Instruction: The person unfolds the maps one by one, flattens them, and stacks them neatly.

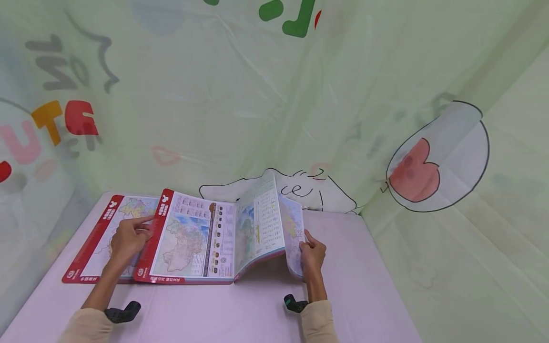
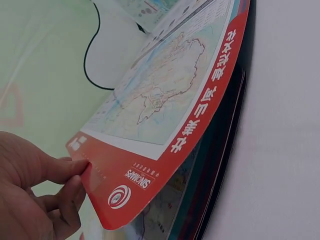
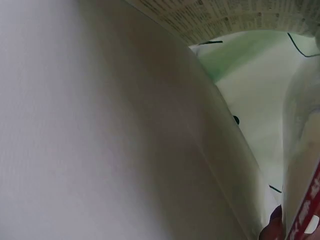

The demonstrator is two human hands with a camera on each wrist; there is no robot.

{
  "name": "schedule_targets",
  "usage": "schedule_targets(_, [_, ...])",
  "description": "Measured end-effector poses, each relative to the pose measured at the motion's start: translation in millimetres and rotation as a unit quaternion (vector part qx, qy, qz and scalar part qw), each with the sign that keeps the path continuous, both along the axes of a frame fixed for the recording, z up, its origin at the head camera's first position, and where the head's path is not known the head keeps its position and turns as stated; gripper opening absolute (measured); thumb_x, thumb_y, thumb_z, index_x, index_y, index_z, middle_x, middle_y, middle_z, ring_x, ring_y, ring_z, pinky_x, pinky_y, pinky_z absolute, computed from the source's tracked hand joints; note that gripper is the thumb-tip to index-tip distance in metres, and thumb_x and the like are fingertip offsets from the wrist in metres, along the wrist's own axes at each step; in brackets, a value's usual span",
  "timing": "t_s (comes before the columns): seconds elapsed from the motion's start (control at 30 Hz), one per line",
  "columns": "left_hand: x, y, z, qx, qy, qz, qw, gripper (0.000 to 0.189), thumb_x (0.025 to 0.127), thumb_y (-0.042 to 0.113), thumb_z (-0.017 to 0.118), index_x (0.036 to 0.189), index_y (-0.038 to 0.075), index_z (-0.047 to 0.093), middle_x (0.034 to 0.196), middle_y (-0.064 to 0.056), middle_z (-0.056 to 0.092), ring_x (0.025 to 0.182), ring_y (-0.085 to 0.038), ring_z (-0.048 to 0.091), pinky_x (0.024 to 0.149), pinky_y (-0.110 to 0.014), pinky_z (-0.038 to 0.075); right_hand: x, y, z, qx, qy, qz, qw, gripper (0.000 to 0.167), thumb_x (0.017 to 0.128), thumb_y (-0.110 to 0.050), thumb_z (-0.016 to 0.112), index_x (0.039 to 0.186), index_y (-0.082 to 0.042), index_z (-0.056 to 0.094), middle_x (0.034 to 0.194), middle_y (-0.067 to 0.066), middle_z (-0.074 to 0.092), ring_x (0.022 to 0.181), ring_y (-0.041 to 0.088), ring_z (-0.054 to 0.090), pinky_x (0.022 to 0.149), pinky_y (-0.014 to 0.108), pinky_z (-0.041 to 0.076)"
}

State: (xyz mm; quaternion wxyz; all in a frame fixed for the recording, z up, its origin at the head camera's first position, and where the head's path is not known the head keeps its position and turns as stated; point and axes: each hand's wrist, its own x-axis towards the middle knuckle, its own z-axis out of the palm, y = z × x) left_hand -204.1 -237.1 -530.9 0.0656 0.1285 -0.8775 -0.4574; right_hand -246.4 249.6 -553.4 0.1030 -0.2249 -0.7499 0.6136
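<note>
Red-bordered printed maps lie spread at the back left of the table. My left hand point(image 1: 128, 237) pinches the red edge of a map sheet point(image 1: 182, 243) between thumb and fingers; the left wrist view shows this sheet point(image 2: 165, 90) lifted at that edge, with others beneath it. Partly covered by it is another red-edged map point(image 1: 96, 259) at the far left. Further right, printed sheets point(image 1: 268, 219) stand tilted up from a fold. My right hand point(image 1: 313, 255) grips the outer edge of the rightmost map sheet point(image 1: 293, 228). Only a bit of that hand point(image 3: 271, 231) shows in the right wrist view.
The maps lie on a pale pink table point(image 1: 214, 314). Behind it and at the sides hangs a light green curtain point(image 1: 193, 95) printed with letters and cartoon shapes. Black wrist-worn devices point(image 1: 124, 312) sit at both wrists.
</note>
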Motion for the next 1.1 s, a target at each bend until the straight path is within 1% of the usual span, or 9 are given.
schedule_targets(0.13, [-0.1,-2.6,2.2,0.002,-0.010,0.015,0.9998,0.052,0.102,0.007,0.065,0.153,-0.002,0.057,0.135,-0.037,0.069,0.117,-0.057,0.070,0.088,-0.058,0.059,4.8,4.8,8.1,-0.013,-0.002,-0.024,0.9996,0.050,0.102,0.003,0.062,0.150,-0.011,0.065,0.118,0.020,0.069,0.094,0.021,0.057,0.078,0.026,0.046])
schedule_targets(0.27, [0.8,-3.9,3.9,0.006,-0.015,0.021,0.9996,0.052,0.103,0.008,0.065,0.154,-0.002,0.057,0.136,-0.037,0.069,0.119,-0.057,0.070,0.088,-0.057,0.061,8.5,7.0,15.2,0.000,0.005,-0.054,0.9985,0.049,0.102,0.004,0.060,0.149,-0.010,0.065,0.122,0.025,0.067,0.099,0.026,0.055,0.082,0.030,0.043])
schedule_targets(0.33, [1.0,-5.9,2.9,0.006,-0.013,0.020,0.9997,0.052,0.104,0.009,0.065,0.154,-0.002,0.056,0.137,-0.037,0.068,0.118,-0.057,0.070,0.085,-0.054,0.063,7.8,11.0,12.5,0.009,0.008,-0.065,0.9978,0.049,0.102,0.005,0.060,0.148,-0.010,0.065,0.116,0.023,0.067,0.098,0.026,0.054,0.081,0.030,0.043])
schedule_targets(0.43, [1.0,-10.4,0.6,0.006,-0.011,0.023,0.9997,0.052,0.105,0.012,0.064,0.155,-0.001,0.056,0.138,-0.037,0.068,0.117,-0.056,0.072,0.078,-0.048,0.067,2.6,21.2,1.0,0.019,0.008,-0.074,0.9970,0.049,0.102,0.006,0.060,0.148,-0.012,0.067,0.108,0.018,0.066,0.096,0.024,0.054,0.079,0.027,0.042])
schedule_targets(0.5, [0.8,-14.2,-0.5,0.004,-0.010,0.025,0.9996,0.052,0.106,0.012,0.064,0.155,-0.001,0.055,0.139,-0.038,0.067,0.115,-0.056,0.072,0.073,-0.044,0.068,-1.0,28.7,-6.5,0.025,0.005,-0.080,0.9964,0.050,0.103,0.005,0.059,0.148,-0.014,0.067,0.107,0.015,0.065,0.096,0.023,0.054,0.078,0.025,0.042])
schedule_targets(0.57, [0.7,-17.3,-0.7,0.003,-0.009,0.028,0.9996,0.053,0.105,0.013,0.064,0.155,-0.001,0.055,0.139,-0.038,0.066,0.115,-0.056,0.072,0.070,-0.044,0.068,-3.8,35.0,-11.4,0.032,0.007,-0.088,0.9956,0.050,0.103,0.006,0.058,0.149,-0.013,0.067,0.110,0.019,0.065,0.096,0.024,0.054,0.077,0.025,0.041])
schedule_targets(0.73, [0.0,-22.4,-0.5,0.000,-0.004,0.035,0.9994,0.053,0.105,0.013,0.065,0.155,-0.002,0.055,0.141,-0.039,0.065,0.117,-0.057,0.071,0.072,-0.049,0.069,-4.0,44.5,-9.6,0.066,0.015,-0.108,0.9918,0.052,0.102,0.007,0.053,0.150,-0.009,0.065,0.123,0.030,0.066,0.095,0.028,0.054,0.073,0.025,0.040])
schedule_targets(0.9, [-1.9,-26.5,-0.4,-0.002,-0.009,0.036,0.9993,0.052,0.105,0.012,0.064,0.154,-0.004,0.055,0.141,-0.040,0.064,0.116,-0.058,0.070,0.074,-0.052,0.069,-4.2,51.6,-8.4,0.120,0.010,-0.121,0.9853,0.053,0.100,0.008,0.050,0.149,-0.007,0.066,0.123,0.032,0.069,0.092,0.030,0.054,0.072,0.027,0.036])
schedule_targets(1.1, [-4.1,-32.9,0.2,-0.015,-0.012,0.031,0.9993,0.054,0.104,0.011,0.065,0.154,-0.007,0.053,0.140,-0.043,0.062,0.110,-0.060,0.072,0.072,-0.056,0.068,-6.0,67.3,-12.7,0.151,0.020,-0.122,0.9808,0.054,0.096,0.010,0.048,0.146,-0.003,0.067,0.129,0.035,0.071,0.091,0.033,0.054,0.072,0.031,0.036])
